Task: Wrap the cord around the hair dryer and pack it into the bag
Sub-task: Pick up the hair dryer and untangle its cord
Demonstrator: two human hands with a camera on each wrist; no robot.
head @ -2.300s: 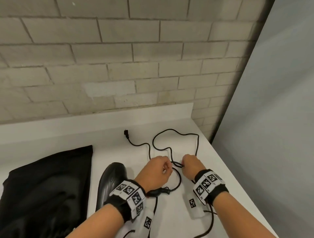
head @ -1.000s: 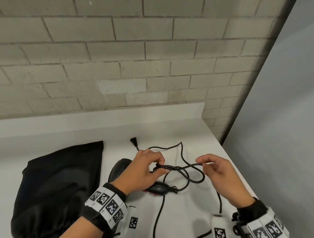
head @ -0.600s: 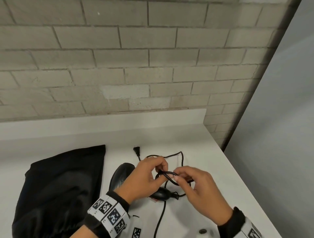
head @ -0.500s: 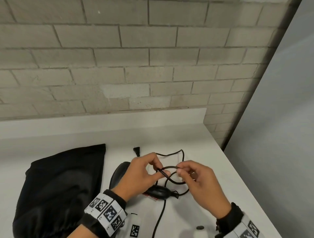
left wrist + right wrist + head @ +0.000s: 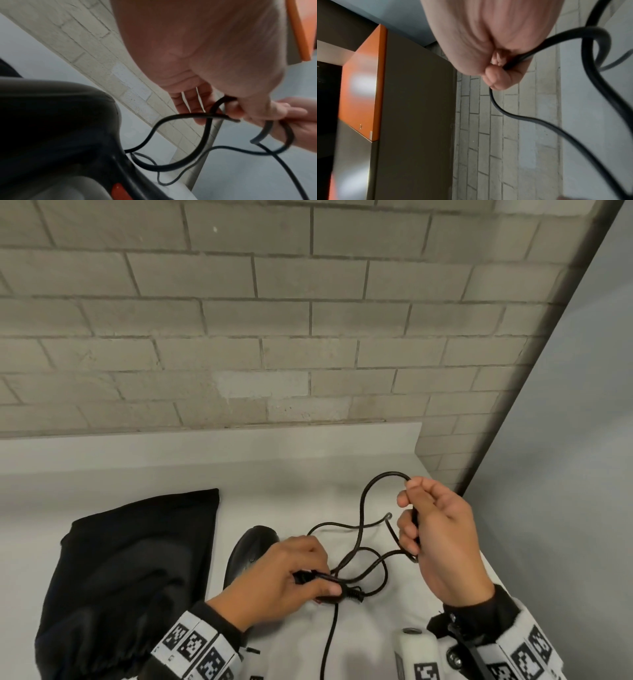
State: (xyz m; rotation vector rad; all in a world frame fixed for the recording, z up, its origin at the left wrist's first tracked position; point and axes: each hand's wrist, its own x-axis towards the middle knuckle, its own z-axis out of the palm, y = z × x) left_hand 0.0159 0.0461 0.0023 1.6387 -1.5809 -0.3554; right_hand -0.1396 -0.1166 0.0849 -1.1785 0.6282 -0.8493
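Hands [image 5: 274, 580] [image 5: 442, 535] both grip loops of black cord [image 5: 363, 529].

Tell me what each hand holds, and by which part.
Both hold the cord: left hand pinches it beside the hair dryer handle, right hand grips a raised loop.

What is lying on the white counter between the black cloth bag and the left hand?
In the head view, the black hair dryer lies between the black cloth bag and the left hand, with a bare strip of white counter beside the bag.
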